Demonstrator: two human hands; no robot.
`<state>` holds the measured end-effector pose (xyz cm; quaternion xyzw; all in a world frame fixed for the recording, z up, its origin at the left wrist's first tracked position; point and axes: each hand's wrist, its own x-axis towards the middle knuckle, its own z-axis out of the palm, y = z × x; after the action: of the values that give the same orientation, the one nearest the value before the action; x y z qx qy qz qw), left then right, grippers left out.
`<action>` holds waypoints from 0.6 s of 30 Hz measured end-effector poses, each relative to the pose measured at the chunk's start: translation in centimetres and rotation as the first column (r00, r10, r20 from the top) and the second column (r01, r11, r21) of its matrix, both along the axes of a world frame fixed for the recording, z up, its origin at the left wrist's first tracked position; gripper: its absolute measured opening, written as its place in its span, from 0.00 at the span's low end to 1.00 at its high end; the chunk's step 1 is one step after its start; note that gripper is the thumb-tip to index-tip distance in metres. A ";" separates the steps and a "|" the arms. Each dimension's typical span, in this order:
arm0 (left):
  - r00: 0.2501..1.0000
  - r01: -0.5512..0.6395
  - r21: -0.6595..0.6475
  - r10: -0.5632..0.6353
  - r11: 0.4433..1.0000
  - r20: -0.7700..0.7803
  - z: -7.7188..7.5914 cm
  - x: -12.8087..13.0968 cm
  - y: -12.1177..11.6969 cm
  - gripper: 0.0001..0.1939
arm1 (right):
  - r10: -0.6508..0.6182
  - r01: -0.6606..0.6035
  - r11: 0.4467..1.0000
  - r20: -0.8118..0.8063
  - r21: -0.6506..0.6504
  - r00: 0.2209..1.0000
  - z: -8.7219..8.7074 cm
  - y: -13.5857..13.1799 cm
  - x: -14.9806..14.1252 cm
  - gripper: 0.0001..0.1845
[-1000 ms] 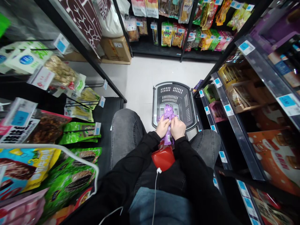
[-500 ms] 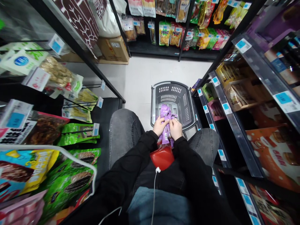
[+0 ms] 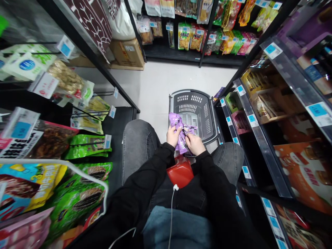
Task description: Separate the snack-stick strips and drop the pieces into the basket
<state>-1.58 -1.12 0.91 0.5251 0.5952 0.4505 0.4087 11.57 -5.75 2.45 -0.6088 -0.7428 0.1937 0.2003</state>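
I am crouched in a shop aisle with both hands over the near edge of a grey plastic basket (image 3: 204,114) on the floor. My left hand (image 3: 173,135) grips a stack of purple snack packets (image 3: 178,129), tilted up to the left. My right hand (image 3: 195,144) is closed on another purple packet (image 3: 190,129) that points toward the basket. A red pouch (image 3: 181,172) with a white cable hangs at my lap, just below the hands.
Racks of hanging snack bags (image 3: 77,147) fill the left side. Black shelves with boxed goods and blue price tags (image 3: 269,100) line the right. A cardboard box (image 3: 127,52) stands on the floor at the back left, with more snack bags (image 3: 192,38) on the far rack.
The purple packets were bunched between both hands. Now my hands have drawn apart: the left tilts its stack to the left, the right holds a separate packet.
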 end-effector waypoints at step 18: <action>0.996 -0.076 0.004 0.076 0.997 0.040 -1.0 -1.0 0.9 0.13 | 0.027 -0.072 0.984 -0.257 -0.166 0.966 -0.8 0.4 0.1 0.17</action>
<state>-2.61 -0.20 -0.08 0.4942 0.6052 0.4776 0.4017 11.70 -5.30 1.69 -0.5754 -0.7064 0.3388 0.2349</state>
